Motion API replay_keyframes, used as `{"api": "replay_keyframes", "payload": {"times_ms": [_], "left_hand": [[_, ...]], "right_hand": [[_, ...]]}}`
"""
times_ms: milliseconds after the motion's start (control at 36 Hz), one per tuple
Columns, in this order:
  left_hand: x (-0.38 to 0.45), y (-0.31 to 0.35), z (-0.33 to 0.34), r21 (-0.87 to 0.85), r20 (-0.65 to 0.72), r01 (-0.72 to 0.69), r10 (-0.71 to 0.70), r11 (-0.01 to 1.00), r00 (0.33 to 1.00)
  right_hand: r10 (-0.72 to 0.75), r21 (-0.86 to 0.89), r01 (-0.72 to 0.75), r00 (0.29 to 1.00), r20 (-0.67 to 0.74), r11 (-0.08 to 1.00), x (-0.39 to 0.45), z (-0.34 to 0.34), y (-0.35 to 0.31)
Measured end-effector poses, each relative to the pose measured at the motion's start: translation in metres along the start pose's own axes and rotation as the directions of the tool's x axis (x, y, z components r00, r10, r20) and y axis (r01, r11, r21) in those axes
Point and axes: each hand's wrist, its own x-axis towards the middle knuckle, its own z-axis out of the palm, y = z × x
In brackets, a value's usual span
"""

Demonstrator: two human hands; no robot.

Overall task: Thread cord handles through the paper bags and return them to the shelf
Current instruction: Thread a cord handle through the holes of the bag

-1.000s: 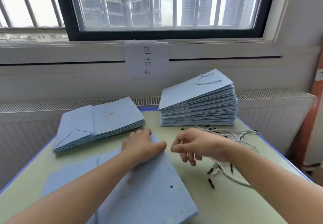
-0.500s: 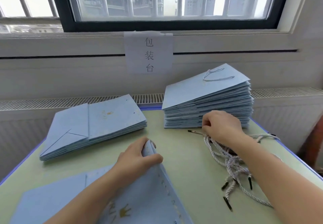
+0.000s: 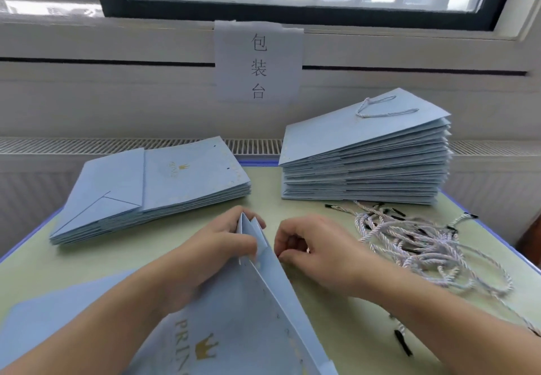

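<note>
Half a second back the right hand (image 3: 314,250) was over at the pile of cords (image 3: 415,243); now it sits just beside the bag's raised mouth, fingers curled in a pinch (whether a cord tip is between them I cannot tell, it is hidden). The left hand (image 3: 216,246) grips the top edge of the blue paper bag (image 3: 248,310), which lies near the front of the counter (image 3: 330,316) with its mouth spread. To thread well, I judge the left should keep the punched edge stiff while the tip goes straight through a hole. Finished bags (image 3: 366,152) are stacked at the back right, unthreaded ones (image 3: 152,187) at the left.
</note>
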Motion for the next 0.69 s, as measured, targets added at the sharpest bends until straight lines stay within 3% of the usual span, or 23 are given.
{"api": "replay_keyframes", "payload": {"times_ms": [194, 361, 583, 694], "left_hand": [[0.004, -0.006, -0.003, 0.009, 0.009, -0.016, 0.016, 1.000, 1.000], [0.005, -0.009, -0.005, -0.003, 0.030, -0.022, 0.022, 1.000, 0.999], [0.007, -0.010, -0.006, 0.001, 0.002, -0.032, 0.032, 0.999, 0.999], [0.009, -0.008, -0.003, -0.001, -0.036, -0.032, 0.032, 0.999, 0.999]], "right_hand": [[0.026, 0.298, -0.013, 0.999, -0.038, 0.954, 0.000, 0.016, -0.003], [0.006, 0.448, -0.006, 1.000, 0.001, 0.894, -0.003, 0.018, -0.006], [0.054, 0.683, -0.101, 0.994, 0.091, 0.724, -0.010, 0.019, -0.017], [0.153, 0.743, -0.201, 0.979, 0.134, 0.638, -0.014, 0.013, -0.015]]}}
